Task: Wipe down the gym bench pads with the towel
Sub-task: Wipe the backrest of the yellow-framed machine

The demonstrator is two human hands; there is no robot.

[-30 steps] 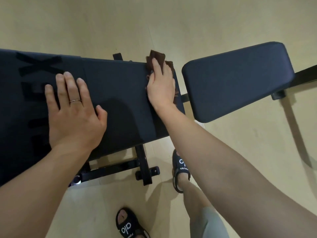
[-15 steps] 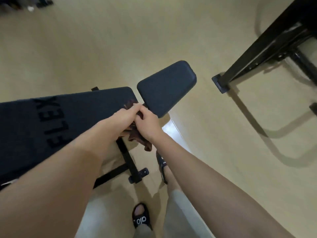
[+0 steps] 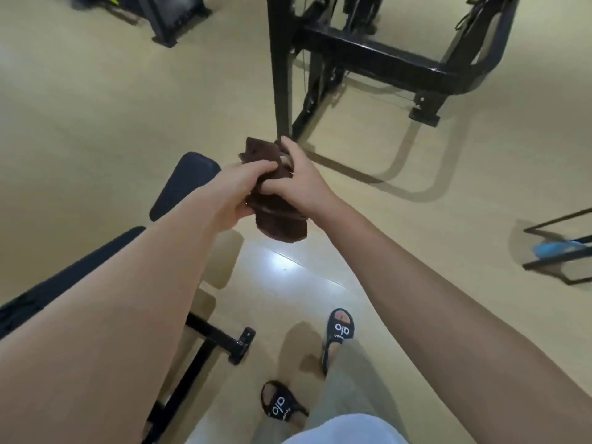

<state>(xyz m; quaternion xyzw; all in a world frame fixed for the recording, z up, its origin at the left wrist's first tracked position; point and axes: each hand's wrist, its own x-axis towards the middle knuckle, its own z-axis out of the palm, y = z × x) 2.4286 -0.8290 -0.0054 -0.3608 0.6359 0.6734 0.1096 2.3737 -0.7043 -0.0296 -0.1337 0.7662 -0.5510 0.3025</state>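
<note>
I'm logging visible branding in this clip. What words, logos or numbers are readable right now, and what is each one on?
"alo" on the strap of the forward sandal, in white.
"alo" on the strap of the nearer sandal, in white.
A line of smaller print under each logo is too small to read.
No readable text shows on the brown towel, the bench pads or the black machine frame.

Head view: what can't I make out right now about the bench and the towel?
- Long bench pad: mostly hidden behind the left forearm, cut off at the left edge.
- Brown towel: middle covered by left hand and right hand.
- Pad cleanliness: can't tell.
</note>
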